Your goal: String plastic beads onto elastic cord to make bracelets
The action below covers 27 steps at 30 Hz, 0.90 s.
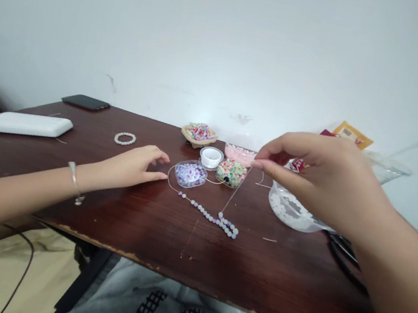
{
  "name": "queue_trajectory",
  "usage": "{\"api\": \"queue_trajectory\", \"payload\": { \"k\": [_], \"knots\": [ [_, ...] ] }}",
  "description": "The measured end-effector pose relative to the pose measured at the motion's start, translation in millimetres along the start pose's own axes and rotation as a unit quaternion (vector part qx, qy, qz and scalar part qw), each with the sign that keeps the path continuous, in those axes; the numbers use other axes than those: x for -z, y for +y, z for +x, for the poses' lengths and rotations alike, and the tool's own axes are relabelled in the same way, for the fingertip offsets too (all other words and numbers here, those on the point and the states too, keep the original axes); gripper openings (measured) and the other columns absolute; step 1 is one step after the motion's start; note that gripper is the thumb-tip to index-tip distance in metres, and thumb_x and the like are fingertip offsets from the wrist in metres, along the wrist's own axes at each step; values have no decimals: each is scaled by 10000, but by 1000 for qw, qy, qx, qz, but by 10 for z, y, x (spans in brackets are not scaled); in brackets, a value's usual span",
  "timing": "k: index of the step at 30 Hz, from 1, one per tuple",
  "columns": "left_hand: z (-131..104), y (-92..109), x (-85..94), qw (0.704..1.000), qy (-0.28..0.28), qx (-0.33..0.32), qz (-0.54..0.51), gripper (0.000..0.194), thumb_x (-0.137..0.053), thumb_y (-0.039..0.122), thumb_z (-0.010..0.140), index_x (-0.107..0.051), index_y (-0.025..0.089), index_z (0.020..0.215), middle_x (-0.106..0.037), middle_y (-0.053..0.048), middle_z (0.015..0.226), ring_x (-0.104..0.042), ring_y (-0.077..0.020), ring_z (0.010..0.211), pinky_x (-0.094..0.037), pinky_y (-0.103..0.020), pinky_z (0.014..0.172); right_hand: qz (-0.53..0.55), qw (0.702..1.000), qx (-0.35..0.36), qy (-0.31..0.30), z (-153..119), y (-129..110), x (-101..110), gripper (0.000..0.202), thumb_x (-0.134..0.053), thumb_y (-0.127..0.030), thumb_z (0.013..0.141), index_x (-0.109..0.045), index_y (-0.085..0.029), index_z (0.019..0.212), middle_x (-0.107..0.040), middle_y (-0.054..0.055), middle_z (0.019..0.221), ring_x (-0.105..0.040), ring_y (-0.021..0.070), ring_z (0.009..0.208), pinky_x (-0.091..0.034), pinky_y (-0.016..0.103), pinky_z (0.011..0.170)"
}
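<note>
My right hand (303, 167) is raised above the table, thumb and forefinger pinched on a thin cord (235, 192). The cord runs down to a string of pale beads (209, 216) lying on the table with a loop at its right end. From the string's left end the cord curves up past the fingertips of my left hand (137, 166), which is low over the table with its fingers apart. Just right of that hand sits a clear container of purple beads (190, 174). Behind it are a white spool (211, 158) and a container of multicoloured beads (231, 173).
A bead bracelet (125, 138), a white device (28, 124) and a dark phone (85, 102) lie left. Toward the wall are a bowl of colourful beads (199, 134) and pink beads in a bag (239, 155). A bag of white pieces (291, 210) is partly behind my right hand.
</note>
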<state>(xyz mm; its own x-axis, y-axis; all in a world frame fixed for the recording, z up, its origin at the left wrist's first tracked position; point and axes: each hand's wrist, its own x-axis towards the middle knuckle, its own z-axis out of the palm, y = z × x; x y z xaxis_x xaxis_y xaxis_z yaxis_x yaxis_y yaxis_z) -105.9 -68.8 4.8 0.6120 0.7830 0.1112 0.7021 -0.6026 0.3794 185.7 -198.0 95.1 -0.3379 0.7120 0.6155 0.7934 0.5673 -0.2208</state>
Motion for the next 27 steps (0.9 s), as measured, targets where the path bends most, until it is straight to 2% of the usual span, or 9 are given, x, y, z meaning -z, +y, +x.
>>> {"api": "queue_trajectory", "payload": {
  "k": [3, 6, 9, 11, 15, 18, 21, 24, 27],
  "knots": [
    [56, -82, -161, 999, 19, 7, 33, 447, -569, 576, 752, -627, 160, 902, -586, -113, 971, -540, -252, 933, -426, -372, 861, -3, 1000, 6, -2, -18, 1, -32, 68, -678, -200, 777, -671, -226, 715, -637, -4, 651, -565, 146, 586, -368, 277, 540],
    [116, -74, -288, 999, 31, -14, 2, 357, -546, 518, 782, -615, 171, 729, -598, -77, 921, -529, -237, 945, -397, -371, 902, -22, 1000, 11, -17, -36, -11, -39, 54, -662, -181, 782, -666, -206, 734, -648, -7, 674, -572, 134, 596, -385, 260, 557],
    [126, -43, -238, 991, 26, 42, -124, 324, -584, 493, 768, -596, 173, 724, -618, -21, 799, -556, -179, 794, -433, -315, 793, -50, 998, 11, -37, -41, -14, -15, 62, -627, -164, 801, -664, -188, 757, -655, -4, 701, -579, 131, 622, -400, 251, 589],
    [110, 16, -122, 960, 35, 88, -264, 300, -647, 466, 738, -592, 172, 756, -640, 0, 753, -574, -146, 733, -449, -278, 736, -57, 998, 12, -31, -29, -11, 2, 70, -613, -161, 807, -662, -180, 761, -656, -1, 699, -582, 133, 631, -398, 250, 600],
    [148, 354, 114, 878, 26, 100, -468, 266, -767, 353, 655, -621, 150, 745, -676, -16, 684, -618, -121, 675, -479, -236, 670, -40, 999, 26, 21, 13, -21, -24, 75, -603, -198, 827, -643, -169, 771, -645, 2, 707, -576, 131, 647, -394, 249, 615],
    [289, 730, 198, 868, -16, 62, -493, 204, -762, 296, 681, -666, 123, 729, -677, -28, 648, -596, -89, 582, -462, -196, 575, -16, 998, 36, 46, 45, -46, -91, 101, -587, -234, 850, -613, -160, 786, -622, 6, 722, -553, 126, 661, -392, 247, 623],
    [447, 1050, 233, 859, -50, 22, -509, 144, -736, 247, 719, -679, 115, 730, -684, -33, 662, -604, -85, 579, -472, -193, 570, 18, 998, 48, 43, 92, -53, -158, 85, -553, -223, 870, -576, -157, 821, -597, 24, 801, -537, 129, 725, -401, 253, 661],
    [544, 1227, 265, 847, -60, -7, -529, 105, -718, 204, 741, -662, 122, 705, -660, -7, 609, -582, -63, 525, -449, -171, 532, 48, 997, 51, 20, 156, -30, -190, 54, -545, -194, 868, -545, -158, 828, -574, 59, 960, -531, 141, 851, -413, 265, 732],
    [579, 1269, 301, 835, -49, -3, -547, 138, -692, 226, 776, -635, 128, 698, -658, -7, 606, -598, -66, 535, -446, -167, 534, 74, 997, -19, 1, 215, -6, -187, 43, -542, -199, 873, -534, -159, 859, -584, 52, 922, -545, 140, 807, -423, 270, 694]
  ]
}}
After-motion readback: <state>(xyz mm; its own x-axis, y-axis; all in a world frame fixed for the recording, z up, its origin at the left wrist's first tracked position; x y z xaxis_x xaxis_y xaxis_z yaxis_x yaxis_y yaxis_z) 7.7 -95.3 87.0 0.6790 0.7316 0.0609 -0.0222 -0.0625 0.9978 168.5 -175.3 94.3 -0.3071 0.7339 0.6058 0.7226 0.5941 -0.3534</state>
